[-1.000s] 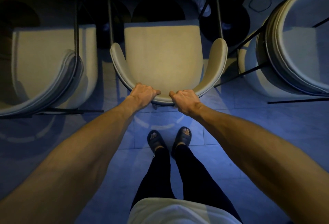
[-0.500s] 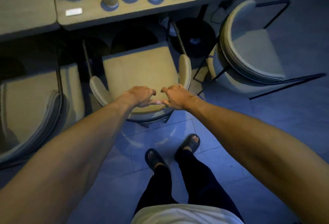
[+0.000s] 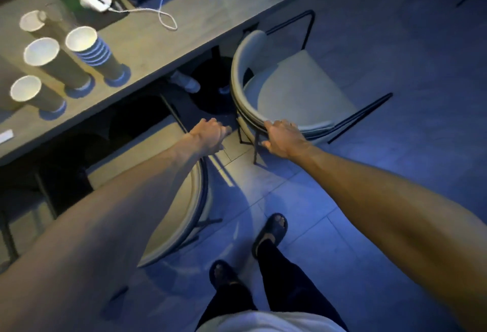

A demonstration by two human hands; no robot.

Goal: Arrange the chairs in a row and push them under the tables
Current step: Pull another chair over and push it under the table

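A beige chair [image 3: 295,94] with a curved back and black metal legs stands turned sideways at the right end of the table [image 3: 189,33], out from under it. My right hand [image 3: 283,137] rests on the near end of its curved backrest, fingers draped over the rim. My left hand [image 3: 210,131] hovers in the air between the two chairs, fingers loosely curled, holding nothing. A second beige chair [image 3: 184,207] sits below my left forearm, its seat pushed under the table; my arm hides much of it.
On the table stand several paper cup stacks [image 3: 87,54], a white mouse [image 3: 95,0] on a dark pad and a trailing cable [image 3: 163,15]. A white shoe [image 3: 185,82] shows under the table. Open tiled floor [image 3: 395,147] lies to the right.
Both hands have let go of the middle chair, now under the table. I have turned right, and my right hand has landed on the backrest of the sideways chair.
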